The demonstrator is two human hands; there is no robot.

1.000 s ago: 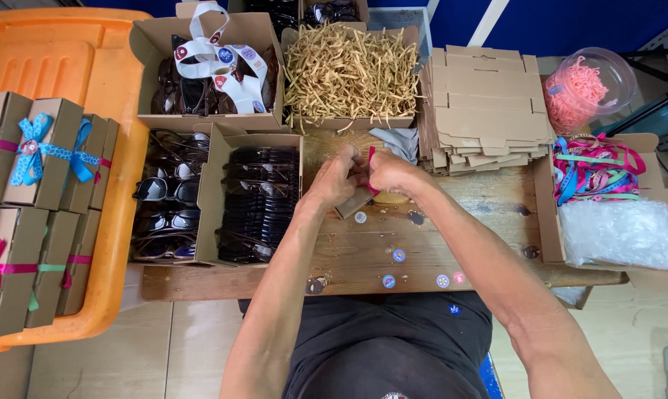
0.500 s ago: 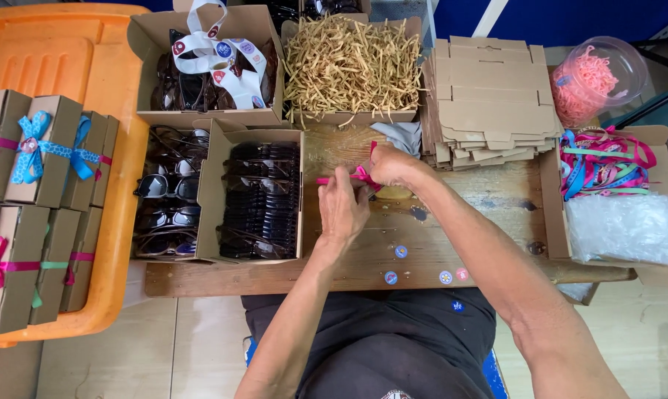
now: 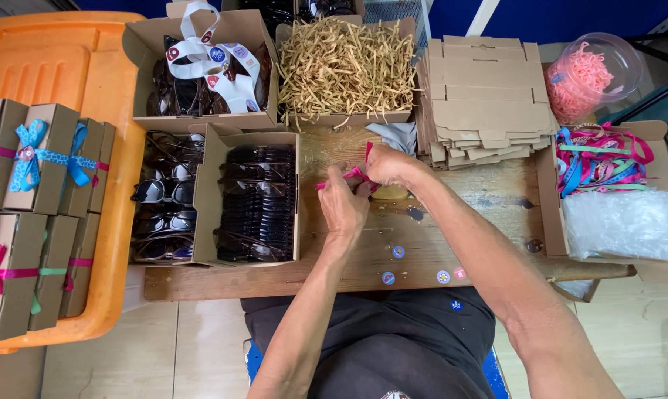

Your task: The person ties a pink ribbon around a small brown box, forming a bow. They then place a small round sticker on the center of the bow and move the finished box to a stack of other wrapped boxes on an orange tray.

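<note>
Near the bench's middle, my left hand (image 3: 343, 207) and right hand (image 3: 387, 164) both pinch a pink ribbon (image 3: 348, 176) stretched between them (soft, light, likely slippery; best gripped near the ends). Beyond sit the shredded paper box (image 3: 345, 66) and flat cartons (image 3: 485, 96).

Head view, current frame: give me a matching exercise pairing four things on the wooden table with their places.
Things:
1. stack of flat brown cardboard box blanks
2. tan shredded paper filling
3. open cardboard box of black sunglasses
4. thin pink ribbon

Places:
A. in a box at the table's far edge, centre
B. between the left hand and right hand
C. right of the shredded paper
D. left of the hands

Pairs: 1-C, 2-A, 3-D, 4-B
</note>
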